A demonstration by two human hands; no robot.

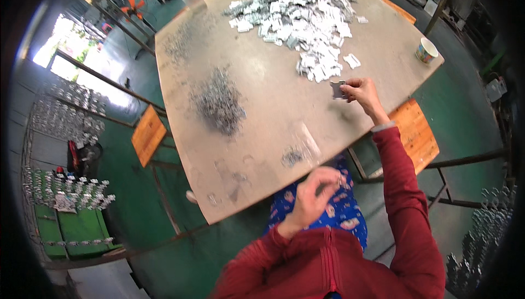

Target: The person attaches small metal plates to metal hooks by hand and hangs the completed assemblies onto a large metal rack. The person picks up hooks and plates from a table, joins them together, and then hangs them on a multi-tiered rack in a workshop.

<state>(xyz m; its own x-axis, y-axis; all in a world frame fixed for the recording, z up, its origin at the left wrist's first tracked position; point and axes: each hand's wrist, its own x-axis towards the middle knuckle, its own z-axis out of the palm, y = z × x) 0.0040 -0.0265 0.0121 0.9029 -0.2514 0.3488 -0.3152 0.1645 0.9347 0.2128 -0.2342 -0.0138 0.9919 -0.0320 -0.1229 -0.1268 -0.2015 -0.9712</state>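
Between the thumb and fingers of my right hand (362, 95) is a flat grey metal plate (337, 89) with notched edges, held above the tabletop. Just past it lies a large heap of similar flat metal plates (306, 20), with a single plate (351, 61) apart at its near right side. My left hand (313, 196) is over my lap near the table's front edge, its fingers curled toward the thumb. Something tiny shows at its fingertips, too small to name. A small cluster of thin metal pieces (292, 157) lies on the table beyond that hand.
The brown table (262, 102) carries a dark pile of small wire-like metal parts (219, 102) on the left. A paper cup (426, 51) stands near the right edge. Wooden stools (410, 135) flank the table, and racks of hanging metal parts (71, 189) stand at left.
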